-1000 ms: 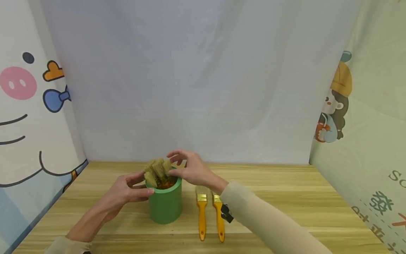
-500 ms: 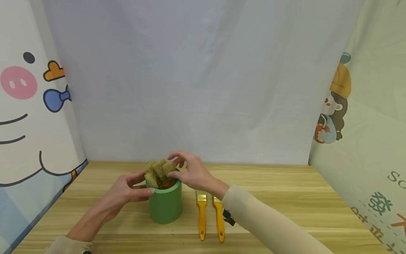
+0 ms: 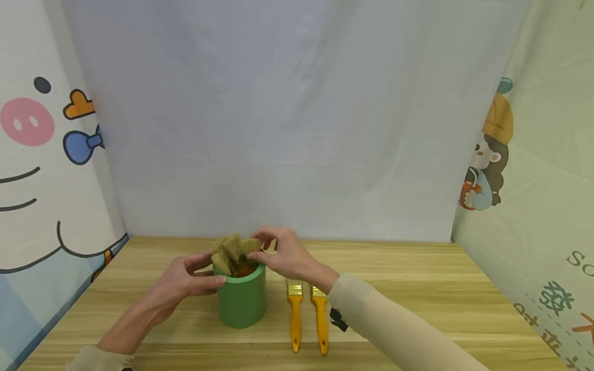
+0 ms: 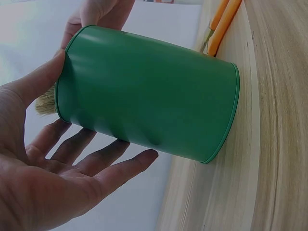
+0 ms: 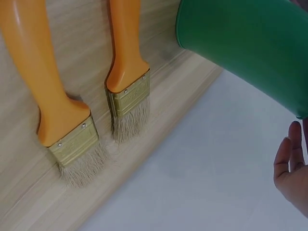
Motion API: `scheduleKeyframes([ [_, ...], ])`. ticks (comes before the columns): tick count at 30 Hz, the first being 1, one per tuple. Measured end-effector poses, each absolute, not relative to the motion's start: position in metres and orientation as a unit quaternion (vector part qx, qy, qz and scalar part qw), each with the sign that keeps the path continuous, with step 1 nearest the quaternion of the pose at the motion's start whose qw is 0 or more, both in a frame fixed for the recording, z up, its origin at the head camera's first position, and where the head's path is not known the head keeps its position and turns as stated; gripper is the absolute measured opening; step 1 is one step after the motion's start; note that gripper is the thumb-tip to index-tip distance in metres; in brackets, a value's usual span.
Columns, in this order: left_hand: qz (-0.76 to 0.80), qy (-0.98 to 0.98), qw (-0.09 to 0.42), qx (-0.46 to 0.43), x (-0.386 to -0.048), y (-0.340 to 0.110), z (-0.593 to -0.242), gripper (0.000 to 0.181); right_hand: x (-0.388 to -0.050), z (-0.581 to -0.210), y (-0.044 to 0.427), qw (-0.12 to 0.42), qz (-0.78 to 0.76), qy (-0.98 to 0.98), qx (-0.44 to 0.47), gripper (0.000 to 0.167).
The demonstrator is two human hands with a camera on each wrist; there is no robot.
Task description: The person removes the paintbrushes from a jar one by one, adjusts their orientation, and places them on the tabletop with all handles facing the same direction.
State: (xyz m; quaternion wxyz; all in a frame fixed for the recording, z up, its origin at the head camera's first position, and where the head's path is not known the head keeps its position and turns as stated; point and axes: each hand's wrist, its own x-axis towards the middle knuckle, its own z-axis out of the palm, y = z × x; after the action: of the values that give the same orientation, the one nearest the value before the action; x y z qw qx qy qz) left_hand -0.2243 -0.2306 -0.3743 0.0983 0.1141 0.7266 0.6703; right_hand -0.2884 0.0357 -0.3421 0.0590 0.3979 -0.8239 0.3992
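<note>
Standing the container (image 3: 241,306) upright on the worktop (image 3: 394,319). Carrying several brushes (image 3: 232,248) inside the container, with bristle ends above its rim. Resting the left hand (image 3: 183,275) at the container's left rim, thumb in front, fingers behind. Pinching the rightmost bristles with the right hand (image 3: 285,252) above the container's right rim. Having the near loose brush (image 3: 295,322) lying just right of the container, and the far loose brush (image 3: 321,325) beside that, farther right, both with handles toward the person. Hanging a backdrop (image 3: 287,129) behind the container, past the worktop's far edge. Placing one side panel (image 3: 51,216) well left of the container, another panel (image 3: 547,165) well right.
</note>
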Motion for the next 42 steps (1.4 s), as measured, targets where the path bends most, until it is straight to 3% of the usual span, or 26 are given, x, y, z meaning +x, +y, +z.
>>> scheduleKeyframes([
  [17,0.667,0.730,0.103,0.107,-0.224,-0.230,-0.371,0.086,-0.290,-0.340,0.039,0.078,0.398,-0.813,0.417,0.043],
  [42,0.671,0.727,0.090,0.118,-0.223,-0.230,-0.373,0.083,-0.287,-0.309,0.042,0.100,0.497,-0.736,0.449,0.039],
])
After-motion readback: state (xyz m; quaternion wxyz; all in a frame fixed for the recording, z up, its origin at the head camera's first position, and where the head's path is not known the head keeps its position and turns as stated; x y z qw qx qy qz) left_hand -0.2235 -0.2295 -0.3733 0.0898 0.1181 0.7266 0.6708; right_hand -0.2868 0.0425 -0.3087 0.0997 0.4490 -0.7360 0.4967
